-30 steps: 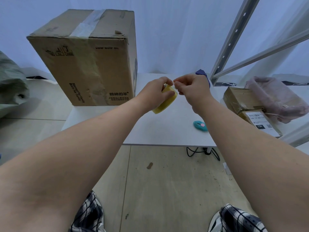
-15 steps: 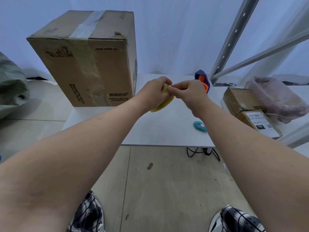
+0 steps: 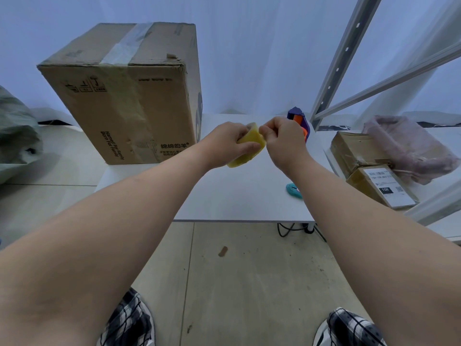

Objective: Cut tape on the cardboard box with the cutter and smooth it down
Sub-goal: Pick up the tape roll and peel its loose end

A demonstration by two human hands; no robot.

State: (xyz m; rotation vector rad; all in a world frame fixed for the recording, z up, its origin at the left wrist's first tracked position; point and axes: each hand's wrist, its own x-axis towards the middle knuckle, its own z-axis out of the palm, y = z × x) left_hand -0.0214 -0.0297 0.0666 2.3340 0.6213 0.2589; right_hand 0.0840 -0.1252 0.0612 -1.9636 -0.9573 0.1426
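A tall cardboard box (image 3: 129,96) stands at the back left of the white table (image 3: 239,196), with a strip of clear tape along its top seam. Above the table's middle, my left hand (image 3: 224,143) grips a yellowish tape roll (image 3: 250,146). My right hand (image 3: 284,138) touches the roll's upper right edge, thumb and forefinger pinched on it. A small teal cutter (image 3: 293,190) lies on the table, partly hidden behind my right forearm.
A purple and orange tape dispenser (image 3: 300,121) stands behind my right hand. Two small parcels (image 3: 369,168) and a pinkish bag (image 3: 409,148) lie on a metal shelf at the right. A grey-green bag (image 3: 17,136) sits at far left. Cables hang under the table's front edge.
Both hands have shifted slightly with the roll. My right hand's pinch has moved from the roll's face to its upper right edge.
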